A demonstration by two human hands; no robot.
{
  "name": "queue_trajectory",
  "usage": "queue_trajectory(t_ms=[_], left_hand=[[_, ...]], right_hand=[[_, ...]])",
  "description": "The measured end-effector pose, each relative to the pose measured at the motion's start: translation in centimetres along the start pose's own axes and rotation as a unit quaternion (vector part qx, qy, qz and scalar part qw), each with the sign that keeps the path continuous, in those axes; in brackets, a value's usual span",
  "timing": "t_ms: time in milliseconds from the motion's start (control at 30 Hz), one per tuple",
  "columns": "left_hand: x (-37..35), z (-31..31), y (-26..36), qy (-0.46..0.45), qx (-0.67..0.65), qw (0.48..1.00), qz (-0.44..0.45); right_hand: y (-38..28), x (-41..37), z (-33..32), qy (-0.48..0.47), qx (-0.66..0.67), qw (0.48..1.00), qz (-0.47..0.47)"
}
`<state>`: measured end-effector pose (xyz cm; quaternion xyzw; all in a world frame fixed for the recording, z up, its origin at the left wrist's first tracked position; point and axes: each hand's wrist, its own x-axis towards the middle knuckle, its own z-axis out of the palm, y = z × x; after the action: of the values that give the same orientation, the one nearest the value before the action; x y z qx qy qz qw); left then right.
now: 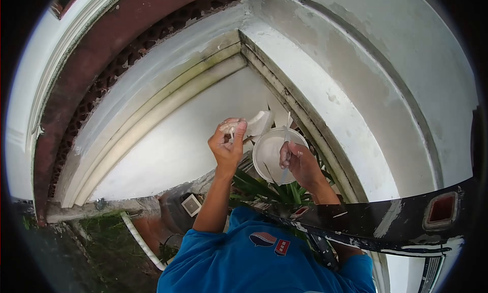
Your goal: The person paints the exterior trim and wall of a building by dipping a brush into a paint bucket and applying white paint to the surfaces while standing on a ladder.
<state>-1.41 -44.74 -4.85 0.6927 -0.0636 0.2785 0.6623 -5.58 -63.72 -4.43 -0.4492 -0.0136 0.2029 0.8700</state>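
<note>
My left hand (227,143) is closed around the near end of a flat, putty-coated white piece (260,123), with its thumb on top. The kind of tool under that white coating cannot be made out. White smears cover the fingers. Over a round white bucket (261,158), my right hand (301,166) grips a thin scraper (288,125); its narrow light blade points up and away past the rim. White paste also marks these fingers. Pale material shows inside the bucket, partly hidden by my right hand.
A dark, paint-splashed ladder rail (376,219) crosses in front of my right arm. Green leaves (277,190) lie below the bucket. White walls meet ahead at a stained ledge (300,105). A white pipe (142,240) and a small square-framed object (191,205) are lower left.
</note>
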Motion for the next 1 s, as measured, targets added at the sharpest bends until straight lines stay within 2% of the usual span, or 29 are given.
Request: queue_trajectory(t_ms=[67,133,267,400,567,633,733,867,1000], left_hand=[[2.8,1.1,-1.3,0.111,-0.051,0.99,0.065],[6.7,2.0,-3.3,0.156,-0.03,0.983,0.095],[14.5,3.9,-9.8,0.185,-0.055,0.975,0.113],[18.4,2.6,-15.0,0.223,-0.024,0.969,0.103],[16.7,-5.5,-13.6,0.276,0.113,0.942,0.156],[14.7,-8.5,-12.4,0.329,0.136,0.923,0.147],[12.3,-9.8,-10.2,0.37,0.102,0.913,0.135],[12.8,-4.5,-8.6,0.3,-0.018,0.942,0.152],[17.3,0.5,-9.9,0.235,-0.012,0.956,0.178]], right_hand=[[0.6,-0.5,-0.7,0.003,-0.004,1.0,0.022],[1.1,-0.9,-0.8,0.006,-0.009,0.999,0.039],[2.6,-1.5,-2.0,0.016,-0.038,0.998,0.055],[2.7,-2.2,-2.9,0.031,-0.063,0.994,0.083],[3.0,-2.5,-3.6,0.021,-0.094,0.991,0.097],[3.3,-2.5,-3.6,0.02,-0.107,0.989,0.098],[3.7,-2.2,-3.7,0.019,-0.111,0.988,0.102],[3.6,-2.1,-3.7,0.018,-0.13,0.987,0.092],[2.5,-2.5,-3.5,0.016,-0.131,0.988,0.083]])
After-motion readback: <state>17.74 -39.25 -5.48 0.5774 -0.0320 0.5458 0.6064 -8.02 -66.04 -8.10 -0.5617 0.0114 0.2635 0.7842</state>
